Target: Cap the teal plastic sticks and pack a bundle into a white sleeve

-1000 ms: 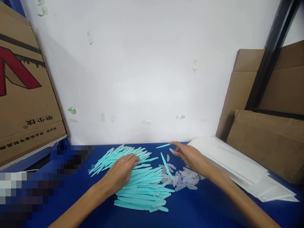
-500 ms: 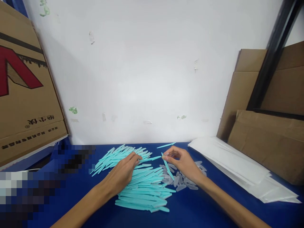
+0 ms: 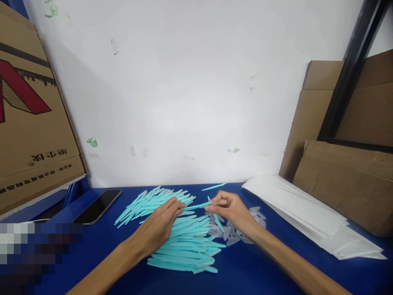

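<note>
A slim teal strip spans the gap between my hands. My left hand pinches its left end, above the teal piles. At the strip's right end, the thumb and fingers of my right hand are closed on it. Below my left hand lies a pile of teal strips, with another teal pile behind and to the left. Small translucent pieces are scattered beneath my right hand, and one loose teal strip lies across their left side.
A single teal strip lies near the wall. White sheets or bags are stacked at the right, beside cardboard. On the left are a phone and a large printed carton. The blue tabletop runs up to the white wall.
My right hand's fingers have closed on the right end of the strip held by my left hand. The phone at the left now shows.
</note>
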{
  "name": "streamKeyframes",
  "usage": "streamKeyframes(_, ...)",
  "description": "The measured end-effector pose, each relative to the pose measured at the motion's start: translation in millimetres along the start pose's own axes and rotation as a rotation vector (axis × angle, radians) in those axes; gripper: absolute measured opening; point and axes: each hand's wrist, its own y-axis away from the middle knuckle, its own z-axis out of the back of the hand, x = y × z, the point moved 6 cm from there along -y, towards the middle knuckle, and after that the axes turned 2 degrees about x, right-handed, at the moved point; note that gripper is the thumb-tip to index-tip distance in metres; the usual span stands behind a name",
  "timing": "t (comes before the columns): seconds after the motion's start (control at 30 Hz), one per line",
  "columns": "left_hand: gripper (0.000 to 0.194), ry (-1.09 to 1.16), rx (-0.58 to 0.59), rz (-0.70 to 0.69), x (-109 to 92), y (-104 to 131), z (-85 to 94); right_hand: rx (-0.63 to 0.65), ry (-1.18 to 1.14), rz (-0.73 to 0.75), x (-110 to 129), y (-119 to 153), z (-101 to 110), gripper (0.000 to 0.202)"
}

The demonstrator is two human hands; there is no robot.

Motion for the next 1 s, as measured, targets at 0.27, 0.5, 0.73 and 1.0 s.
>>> streamKeyframes(0.27,0.029,0.021,-0.013,-0.022,-8.9,-1.3,-3.9,0.042,-0.045,-0.025,-2.8,2.2,-13.1,0.034)
streamKeyframes(0.5,0.027,-0.051,-0.068,-0.019,7.2,-1.7,7.4,-0.09,-0.07,-0.005,7.7,-0.5,12.5,0.034)
streamKeyframes(0.73,0.03,0.006,-0.013,-0.023,-1.4,-0.2,-0.8,-0.003,-0.033,0.004,1.8,1.9,-0.8,0.031)
streamKeyframes(1.0,0.029,-0.058,-0.016,-0.053,0.1,3.9,-4.7,0.057,-0.028,0.029,6.4,5.5,-11.0,0.032)
